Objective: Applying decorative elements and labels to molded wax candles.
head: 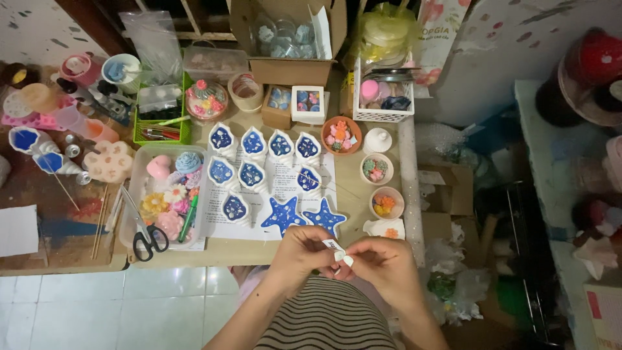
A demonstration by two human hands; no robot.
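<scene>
Two cardboard packages stand at the table's far edge: a big open brown box (291,39) holding clear pieces, and just in front of it a small white windowed box (308,102) showing blue and pink bits. A white printed sheet (278,194) lies under the blue-filled moulds. My left hand (301,251) and right hand (382,259) meet over my lap, fingertips pinched together on a small white tag (338,251). What the tag belongs to is hidden behind my fingers.
</scene>
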